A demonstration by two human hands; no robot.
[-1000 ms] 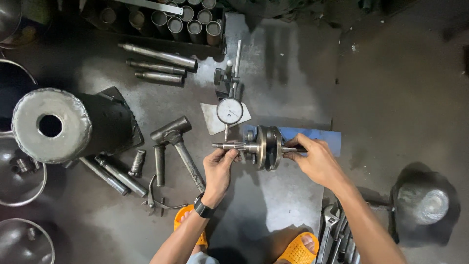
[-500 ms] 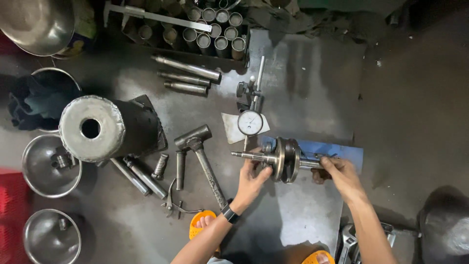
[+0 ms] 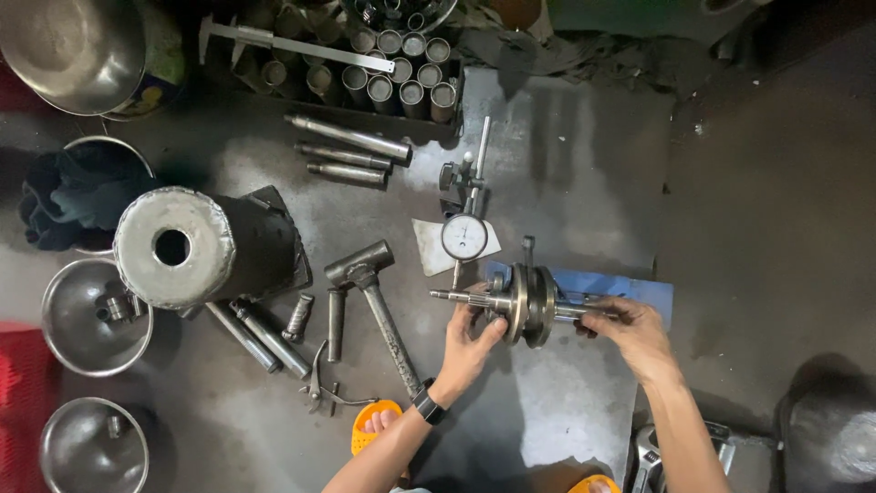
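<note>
- Steel plate (image 3: pixel 566 164) covered the floor as a flat work surface, so the tools and parts lay spread across it within arm's reach.
- Heavy drilled cylinder (image 3: pixel 196 248) lay on its side at the left, apart from the work, with loose pins beside it.
- Hammer (image 3: pixel 370 292) lay just left of the hands, head away from the person, handle toward them.
- Crankshaft (image 3: pixel 529 304) lay horizontal over a blue stand (image 3: pixel 630 290), just below the dial gauge (image 3: pixel 464 236), apparently so the gauge could reach it.
- Left hand (image 3: pixel 467 345) cupped the crank web from below, thumb and fingers curled around the left side near the shaft.
- Right hand (image 3: pixel 634 330) pinched the right shaft end, fingertips pressed together on it, keeping the piece level between both hands.
</note>
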